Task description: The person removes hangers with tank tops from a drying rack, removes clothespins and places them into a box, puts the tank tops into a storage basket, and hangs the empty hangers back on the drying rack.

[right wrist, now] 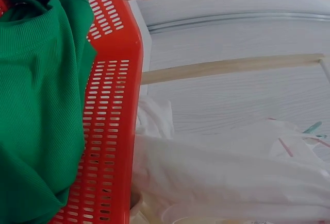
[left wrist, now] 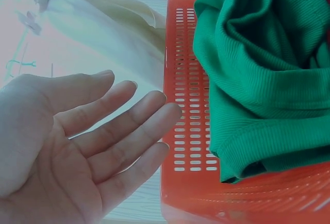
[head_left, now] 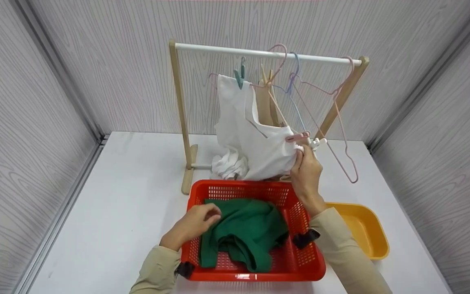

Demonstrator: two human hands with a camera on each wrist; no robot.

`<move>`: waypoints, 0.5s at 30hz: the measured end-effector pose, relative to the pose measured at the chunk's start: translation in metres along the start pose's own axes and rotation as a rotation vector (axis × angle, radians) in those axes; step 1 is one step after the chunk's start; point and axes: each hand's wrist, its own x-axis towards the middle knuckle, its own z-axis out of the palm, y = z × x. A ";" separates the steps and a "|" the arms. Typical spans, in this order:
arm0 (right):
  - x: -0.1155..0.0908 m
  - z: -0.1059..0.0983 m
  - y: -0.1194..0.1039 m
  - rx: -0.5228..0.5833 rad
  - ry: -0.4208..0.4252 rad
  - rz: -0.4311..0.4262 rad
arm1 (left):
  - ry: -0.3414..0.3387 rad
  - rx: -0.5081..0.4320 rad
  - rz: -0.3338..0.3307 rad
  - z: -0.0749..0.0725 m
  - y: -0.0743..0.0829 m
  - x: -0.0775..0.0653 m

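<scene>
A white top (head_left: 265, 147) hangs tilted from a pink hanger (head_left: 280, 108) on the rack. A green clothespin (head_left: 240, 77) grips its upper left shoulder, and a pink clothespin (head_left: 297, 136) sits at the lower right one. My right hand (head_left: 307, 171) pinches the top's fabric just below the pink clothespin; a white clip (head_left: 318, 143) shows beside the fingers. Over the left rim of the red basket (head_left: 255, 277) is my left hand (head_left: 196, 222), its fingers relaxed and holding nothing. Green ribbed clothing (head_left: 247, 228) lies crumpled in the basket, close to the left fingertips.
The rack's white bar (head_left: 227, 50) also carries a blue hanger (head_left: 296, 104) and a bare pink hanger (head_left: 347, 134). Behind the white top hangs a beige garment (head_left: 264, 104) with wooden clothespins. White crumpled cloth (head_left: 230, 165) lies behind the basket; a yellow tub (head_left: 361, 224) stands right.
</scene>
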 end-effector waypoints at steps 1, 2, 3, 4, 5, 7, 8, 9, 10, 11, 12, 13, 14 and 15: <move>0.000 0.000 0.001 0.004 0.007 -0.003 | 0.002 0.001 -0.003 0.000 0.000 0.000; 0.000 -0.001 0.001 0.010 0.014 -0.004 | 0.004 0.002 -0.006 0.000 0.000 0.000; -0.001 -0.001 0.002 0.013 0.022 -0.006 | 0.007 0.000 -0.007 0.000 0.000 0.000; -0.001 -0.002 0.002 0.016 0.031 -0.010 | 0.011 0.000 -0.006 0.000 0.000 0.000; 0.000 -0.002 0.002 0.018 0.040 -0.013 | 0.014 -0.002 -0.003 0.000 0.000 0.001; 0.000 -0.003 0.003 0.022 0.056 -0.017 | 0.026 0.001 0.001 0.000 -0.001 0.001; 0.000 -0.003 0.004 0.023 0.065 -0.021 | 0.035 0.002 0.004 0.000 -0.001 0.001; 0.000 -0.003 0.004 0.024 0.072 -0.025 | 0.045 0.004 0.007 0.000 -0.001 0.001; 0.000 -0.004 0.005 0.026 0.077 -0.029 | 0.057 0.009 0.015 0.000 -0.001 0.001; 0.000 -0.005 0.006 0.030 0.080 -0.032 | 0.069 0.009 0.019 -0.001 -0.001 0.002; 0.000 -0.005 0.006 0.036 0.080 -0.035 | 0.085 0.010 0.022 -0.001 -0.001 0.002; -0.001 -0.006 0.007 0.040 0.080 -0.040 | 0.100 0.010 0.025 -0.001 -0.001 0.002; -0.002 -0.007 0.008 0.044 0.078 -0.046 | 0.117 0.009 0.028 -0.001 -0.001 0.002; -0.002 -0.008 0.008 0.047 0.074 -0.052 | 0.136 0.009 0.029 -0.001 -0.002 0.003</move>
